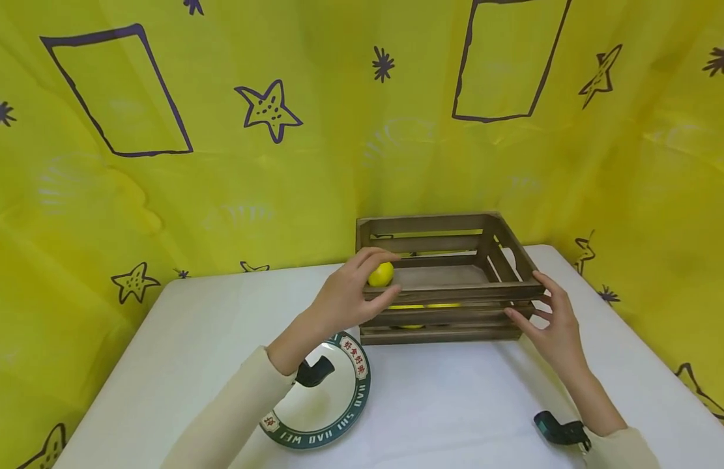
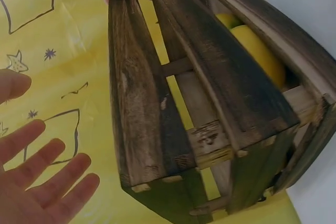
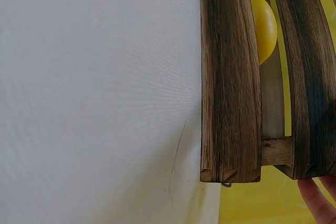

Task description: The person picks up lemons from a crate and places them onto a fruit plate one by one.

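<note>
A dark brown slatted wooden crate (image 1: 449, 294) stands at the table's back, apparently on another crate (image 1: 444, 337). One yellow fruit (image 1: 380, 274) shows inside at the left front corner, beneath my left hand (image 1: 344, 293). In the left wrist view that hand (image 2: 47, 166) has its fingers spread and holds nothing. My right hand (image 1: 555, 326) grips the upper crate's right front corner, thumb low on the front and fingers at the rim; its fingertips (image 3: 315, 198) touch the wood in the right wrist view. Yellow fruit (image 2: 257, 51) shows through the lower gap.
A white plate with a green lettered rim (image 1: 362, 397) lies on the white table (image 1: 432, 404), partly under my left forearm. Behind the crates hangs a yellow cloth (image 1: 315, 195) with drawn stars and frames.
</note>
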{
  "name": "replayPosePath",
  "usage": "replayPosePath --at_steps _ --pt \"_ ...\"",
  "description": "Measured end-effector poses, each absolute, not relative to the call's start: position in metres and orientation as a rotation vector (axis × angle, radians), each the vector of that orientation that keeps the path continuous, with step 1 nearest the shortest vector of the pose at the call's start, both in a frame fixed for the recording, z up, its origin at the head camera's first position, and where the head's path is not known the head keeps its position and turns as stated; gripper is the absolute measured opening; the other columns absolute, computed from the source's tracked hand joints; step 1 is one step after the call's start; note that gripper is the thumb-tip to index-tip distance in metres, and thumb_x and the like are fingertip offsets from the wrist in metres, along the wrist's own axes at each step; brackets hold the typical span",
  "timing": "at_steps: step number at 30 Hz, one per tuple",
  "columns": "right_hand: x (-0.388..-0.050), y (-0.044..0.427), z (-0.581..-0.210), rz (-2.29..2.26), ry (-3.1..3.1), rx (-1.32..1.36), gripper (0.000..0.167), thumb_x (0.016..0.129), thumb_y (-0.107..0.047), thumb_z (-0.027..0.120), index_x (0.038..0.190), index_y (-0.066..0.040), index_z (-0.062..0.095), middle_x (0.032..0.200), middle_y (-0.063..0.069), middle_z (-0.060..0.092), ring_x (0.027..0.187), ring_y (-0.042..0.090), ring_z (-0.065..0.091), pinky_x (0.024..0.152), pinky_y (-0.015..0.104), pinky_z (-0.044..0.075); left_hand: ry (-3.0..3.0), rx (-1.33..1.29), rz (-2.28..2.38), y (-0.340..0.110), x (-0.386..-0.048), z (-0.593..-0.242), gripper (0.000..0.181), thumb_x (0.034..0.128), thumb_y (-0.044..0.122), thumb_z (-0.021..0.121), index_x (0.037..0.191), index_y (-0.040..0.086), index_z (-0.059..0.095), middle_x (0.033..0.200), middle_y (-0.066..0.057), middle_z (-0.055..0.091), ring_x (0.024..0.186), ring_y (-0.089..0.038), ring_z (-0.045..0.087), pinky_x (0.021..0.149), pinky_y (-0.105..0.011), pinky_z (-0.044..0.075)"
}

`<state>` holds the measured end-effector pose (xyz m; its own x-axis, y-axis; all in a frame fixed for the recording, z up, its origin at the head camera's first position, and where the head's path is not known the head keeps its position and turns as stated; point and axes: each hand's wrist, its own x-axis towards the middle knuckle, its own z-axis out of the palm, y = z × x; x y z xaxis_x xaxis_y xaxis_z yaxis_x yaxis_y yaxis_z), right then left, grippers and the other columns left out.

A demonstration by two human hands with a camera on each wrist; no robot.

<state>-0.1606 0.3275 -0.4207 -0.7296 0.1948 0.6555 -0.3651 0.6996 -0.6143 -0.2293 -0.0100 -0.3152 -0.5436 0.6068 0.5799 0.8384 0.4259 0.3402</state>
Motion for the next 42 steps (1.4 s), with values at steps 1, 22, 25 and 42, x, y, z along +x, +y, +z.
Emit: replayPosePath --at_steps 1,22,25,42 --pt "-0.161 0.327 -0.420 0.989 -2.186 0.126 0.095 0.067 0.019 0.078 0.148 -0.005 0.034 0.141 0.028 0.039 0.111 0.012 0.052 0.081 -0.004 0.035 -2.316 -1.252 -0.859 -0.009 -0.231 -0.313 0.042 0.0905 0.024 0.068 0.128 0.010 0.058 0.129 -0.007 0.056 0.093 -0.018 0.064 0.075 -0.023 0.056" --pt "-0.163 0.330 -0.420 1.001 -2.163 0.114 0.091 0.066 0.017 0.079 0.145 -0.003 0.038 0.138 0.026 0.044 0.105 -0.020 0.039 0.079 -0.003 0.038 -2.403 -1.569 -1.020 0.016 -0.268 -0.291 0.041 0.0927 0.020 0.067 0.130 0.008 0.057 0.129 -0.007 0.059 0.118 -0.021 0.057 0.098 -0.034 0.048" --pt "-0.162 0.330 -0.421 1.010 -2.166 0.109 0.090 0.067 0.016 0.079 0.145 -0.003 0.038 0.139 0.025 0.043 0.105 -0.020 0.038 0.079 -0.003 0.039 -2.418 -1.628 -1.119 0.017 -0.275 -0.291 0.041 0.0925 0.017 0.067 0.131 0.006 0.056 0.131 -0.009 0.059 0.118 -0.021 0.057 0.095 -0.034 0.049" --pt "-0.161 0.330 -0.421 1.001 -2.198 0.091 0.088 0.070 0.012 0.080 0.145 -0.004 0.037 0.139 0.024 0.044 0.104 0.032 0.054 0.079 -0.003 0.038 -2.458 -1.714 -1.175 0.031 -0.299 -0.275 0.039 0.0926 0.010 0.067 0.128 -0.001 0.056 0.130 -0.014 0.058 0.115 -0.025 0.060 0.094 -0.033 0.053"
